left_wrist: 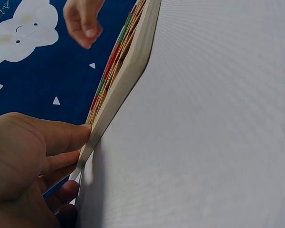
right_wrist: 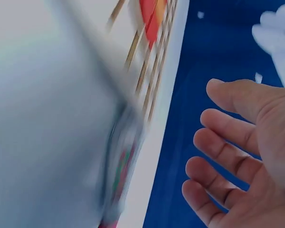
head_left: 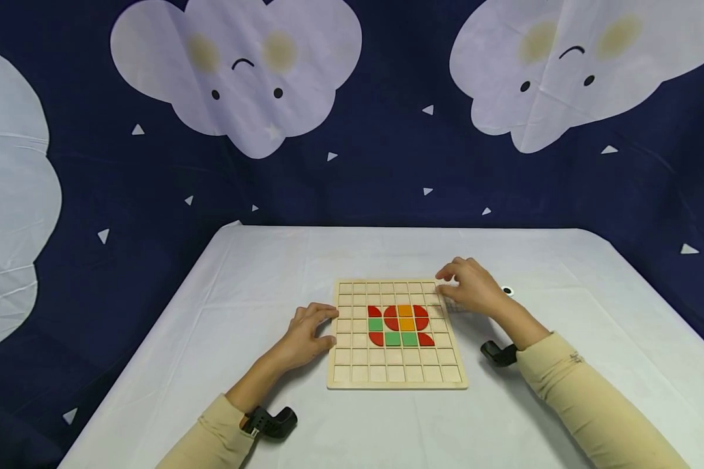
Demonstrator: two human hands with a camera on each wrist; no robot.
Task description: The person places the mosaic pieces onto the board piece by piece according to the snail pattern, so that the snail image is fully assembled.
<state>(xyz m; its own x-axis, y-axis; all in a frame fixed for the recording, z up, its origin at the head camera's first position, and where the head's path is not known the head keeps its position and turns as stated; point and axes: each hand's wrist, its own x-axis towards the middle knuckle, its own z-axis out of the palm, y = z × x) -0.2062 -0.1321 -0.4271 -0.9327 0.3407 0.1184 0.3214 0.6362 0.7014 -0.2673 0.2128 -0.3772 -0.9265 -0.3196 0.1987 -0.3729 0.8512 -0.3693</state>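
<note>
A square wooden grid board [head_left: 352, 374] lies flat on the table, with red rounded tiles [head_left: 421, 318], green square tiles [head_left: 392, 339] and orange square tiles [head_left: 406, 311] set in its middle cells. My left hand [head_left: 302, 335] rests against the board's left edge, thumb and fingertips touching the rim; in the left wrist view the thumb [left_wrist: 69, 137] lies along that edge. Over the far right corner of the board hovers my right hand [head_left: 472, 286], its fingers spread and loosely bent. Nothing lies between those fingers in the right wrist view.
Beside the board's right edge, partly under the right hand, is a see-through container [right_wrist: 123, 166] with red and green pieces, blurred. A small white round thing with a black spot [head_left: 507, 290] sits near the right wrist. White cloth [head_left: 270, 260] covers the table.
</note>
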